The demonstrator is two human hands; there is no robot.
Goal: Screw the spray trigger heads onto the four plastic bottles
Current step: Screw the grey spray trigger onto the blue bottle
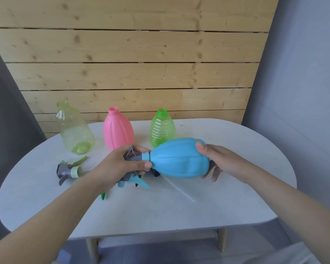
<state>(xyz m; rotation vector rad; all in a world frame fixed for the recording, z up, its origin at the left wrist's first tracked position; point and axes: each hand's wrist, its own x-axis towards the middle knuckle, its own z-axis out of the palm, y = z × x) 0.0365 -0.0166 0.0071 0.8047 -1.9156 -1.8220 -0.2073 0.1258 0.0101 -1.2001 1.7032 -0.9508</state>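
Both arms reach forward, left hand (122,164) clenched, right hand (215,161) curled in a grip.

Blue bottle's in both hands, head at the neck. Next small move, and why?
Probably keep twisting the trigger head with the left hand while the right hand steadies the blue bottle. The blue collar sits on the neck, but how tight it is can't be told. The three other bottles stand uncapped.

A single head-worn wide-angle view looks forward and down, close over the white table (227,202), facing a plank wall (133,54)
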